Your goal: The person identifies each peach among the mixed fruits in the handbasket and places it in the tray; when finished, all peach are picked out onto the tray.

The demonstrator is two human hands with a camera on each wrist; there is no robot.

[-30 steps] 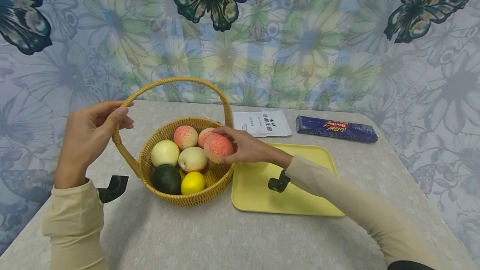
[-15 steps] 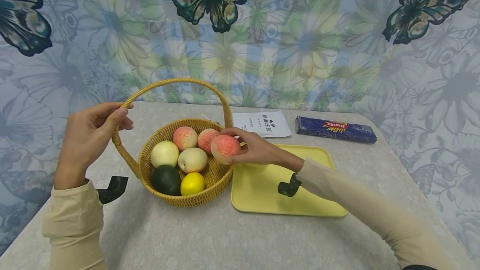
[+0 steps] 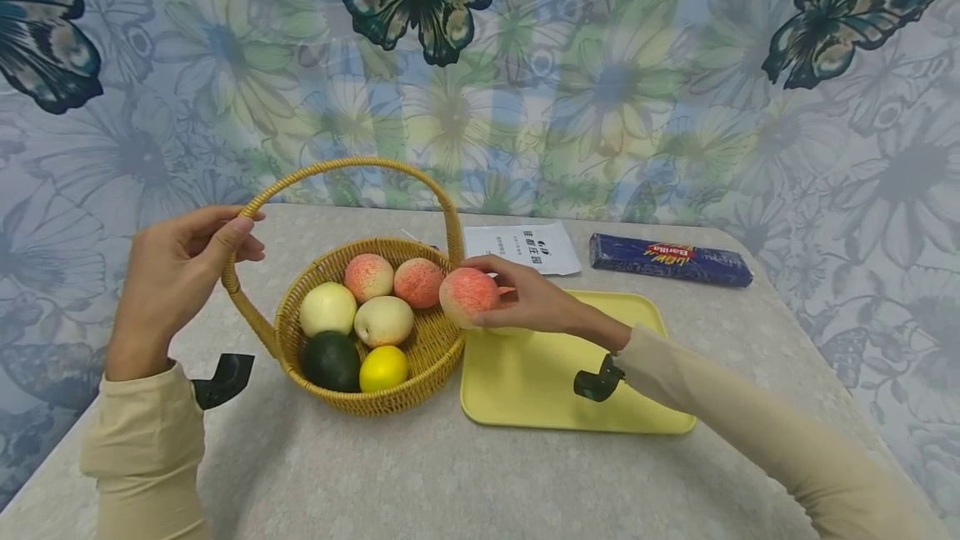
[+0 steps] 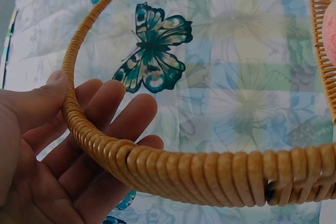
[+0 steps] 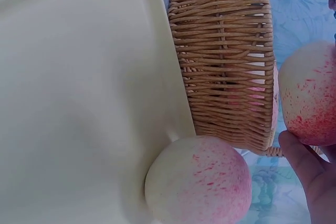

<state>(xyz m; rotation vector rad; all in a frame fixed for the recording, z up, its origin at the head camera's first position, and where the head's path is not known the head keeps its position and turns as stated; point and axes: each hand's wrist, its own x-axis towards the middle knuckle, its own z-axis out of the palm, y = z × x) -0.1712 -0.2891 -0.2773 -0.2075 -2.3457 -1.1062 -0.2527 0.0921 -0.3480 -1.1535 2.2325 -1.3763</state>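
Note:
My left hand pinches the handle of a wicker basket between thumb and fingers. With my right hand I hold a red-and-cream peach over the basket's right rim, beside the yellow tray. A second peach sits on the tray beneath it, mostly hidden by my hand in the head view. Inside the basket are two more peaches, one pinker than the other, a pale green round fruit, a cream fruit, a dark green fruit and a yellow fruit.
Behind the tray lie a white printed packet and a blue Barilla pasta pack. The grey table ends at a wall hung with butterfly-patterned cloth. The basket's handle arches high over the fruit.
My right hand has moved right with the peach, from over the basket's inside to its right rim by the tray. The left hand keeps its hold on the handle.

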